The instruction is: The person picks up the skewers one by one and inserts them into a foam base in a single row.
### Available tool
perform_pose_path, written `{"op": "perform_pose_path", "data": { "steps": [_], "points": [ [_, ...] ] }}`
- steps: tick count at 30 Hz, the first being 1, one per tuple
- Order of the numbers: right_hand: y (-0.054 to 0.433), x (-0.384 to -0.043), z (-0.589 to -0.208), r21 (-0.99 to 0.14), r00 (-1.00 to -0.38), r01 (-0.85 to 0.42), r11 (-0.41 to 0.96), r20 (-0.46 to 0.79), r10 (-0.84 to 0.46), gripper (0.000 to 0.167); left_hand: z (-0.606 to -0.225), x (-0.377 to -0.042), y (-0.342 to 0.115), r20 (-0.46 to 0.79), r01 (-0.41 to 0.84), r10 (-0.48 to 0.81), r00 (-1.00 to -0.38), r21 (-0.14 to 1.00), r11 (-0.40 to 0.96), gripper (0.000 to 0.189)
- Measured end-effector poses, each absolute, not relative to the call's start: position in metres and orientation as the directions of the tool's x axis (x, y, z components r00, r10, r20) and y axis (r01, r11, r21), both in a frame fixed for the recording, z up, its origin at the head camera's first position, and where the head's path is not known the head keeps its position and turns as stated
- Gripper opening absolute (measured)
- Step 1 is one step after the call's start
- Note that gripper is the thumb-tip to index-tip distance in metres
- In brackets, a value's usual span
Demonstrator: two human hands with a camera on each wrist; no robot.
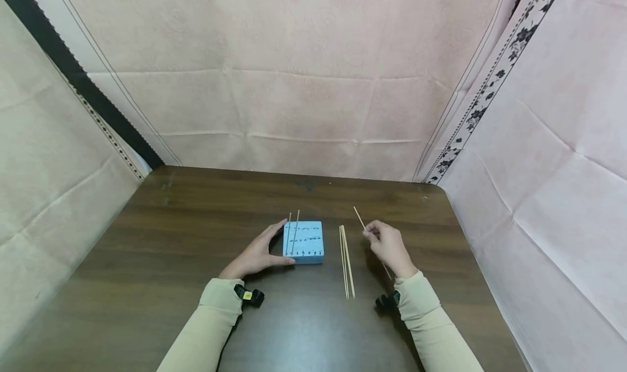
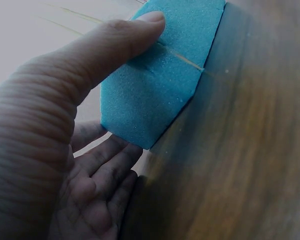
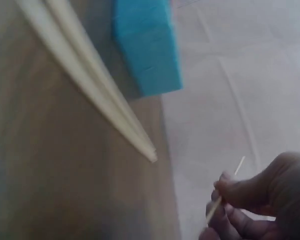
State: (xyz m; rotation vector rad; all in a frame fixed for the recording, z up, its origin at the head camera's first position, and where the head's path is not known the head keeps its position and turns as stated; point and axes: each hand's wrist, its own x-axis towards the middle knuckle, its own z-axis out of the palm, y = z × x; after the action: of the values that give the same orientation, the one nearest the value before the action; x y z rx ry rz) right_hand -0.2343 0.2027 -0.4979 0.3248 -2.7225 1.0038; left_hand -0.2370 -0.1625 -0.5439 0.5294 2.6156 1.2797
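Observation:
A light blue foam block (image 1: 308, 242) with rows of dark marks on its top stands on the table. Two thin wooden skewers (image 1: 296, 227) rise from its left part. My left hand (image 1: 259, 253) grips the block from the left, thumb at the near side and fingers round the far corner. In the left wrist view the thumb lies over the blue face (image 2: 150, 105). To the right, my right hand (image 1: 389, 247) pinches another skewer (image 1: 359, 218) between thumb and fingertips, held slanted above the table; the right wrist view shows its tip (image 3: 240, 165) past the fingers.
Several loose skewers (image 1: 346, 266) lie side by side between the block and my right hand. The brown wooden table (image 1: 196, 225) ends at hanging pale cloth (image 1: 294, 105) at the back and both sides. Each wrist wears a small black camera.

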Motion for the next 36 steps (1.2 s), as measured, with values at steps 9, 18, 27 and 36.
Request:
{"op": "perform_pose_path", "data": {
  "steps": [9,18,27,36],
  "points": [
    [0.193,-0.238,-0.476,-0.708,-0.941,-0.32,0.629,0.315,-0.125,0.006,-0.547,-0.237,-0.163,-0.005,0.241,0.395,-0.919,0.785,0.571,0.116],
    [0.171,-0.24,-0.461,-0.767,-0.905,-0.423,0.482,0.386,-0.18,0.005,-0.545,-0.237,-0.163,-0.009,0.238,0.396,-0.918,0.787,0.57,0.117],
    [0.143,-0.239,-0.45,-0.794,-0.868,-0.496,0.352,0.438,-0.235,0.007,-0.546,-0.237,-0.164,-0.007,0.241,0.396,-0.918,0.785,0.571,0.117],
    [0.118,-0.237,-0.445,-0.771,-0.824,-0.561,0.301,0.489,-0.285,0.01,-0.545,-0.237,-0.163,0.005,0.246,0.398,-0.917,0.793,0.558,0.115]
  ]
}}
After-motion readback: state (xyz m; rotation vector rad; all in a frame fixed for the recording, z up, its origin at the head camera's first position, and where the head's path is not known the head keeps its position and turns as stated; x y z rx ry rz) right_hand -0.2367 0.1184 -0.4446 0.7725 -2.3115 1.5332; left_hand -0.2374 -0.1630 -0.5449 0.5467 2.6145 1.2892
